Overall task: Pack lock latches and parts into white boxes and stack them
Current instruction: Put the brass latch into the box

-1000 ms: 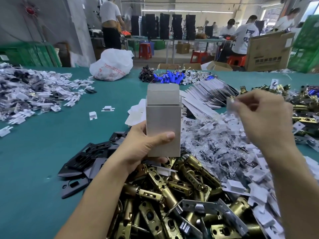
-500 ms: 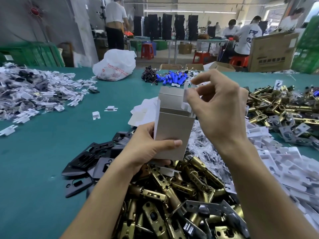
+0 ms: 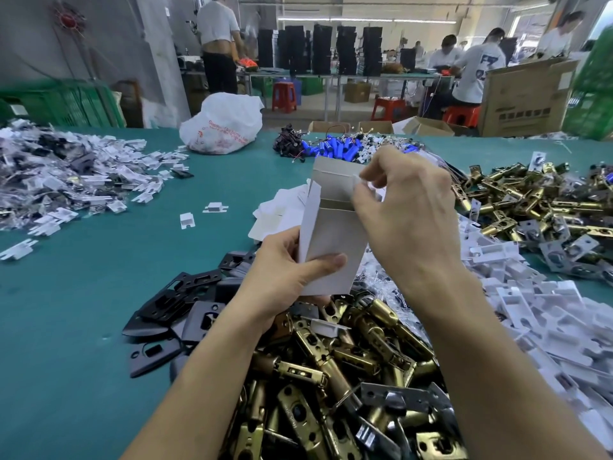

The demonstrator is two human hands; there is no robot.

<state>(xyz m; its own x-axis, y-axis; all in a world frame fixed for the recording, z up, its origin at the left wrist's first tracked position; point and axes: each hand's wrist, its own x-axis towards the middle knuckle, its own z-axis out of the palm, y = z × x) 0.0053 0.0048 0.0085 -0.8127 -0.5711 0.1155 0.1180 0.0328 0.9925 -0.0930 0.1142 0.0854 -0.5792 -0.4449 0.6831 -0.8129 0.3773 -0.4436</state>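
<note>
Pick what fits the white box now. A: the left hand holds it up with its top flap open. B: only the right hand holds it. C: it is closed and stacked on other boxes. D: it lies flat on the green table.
A: the left hand grips the white box near its bottom, its top flap stands open, and the right hand pinches a small white piece at its mouth.

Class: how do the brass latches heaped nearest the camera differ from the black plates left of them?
The brass latches are shiny gold and tubular; the black plates are matt and flat. The latches form a deep heap; the plates a thin, overlapping scatter. Both lie on the green table.
</note>
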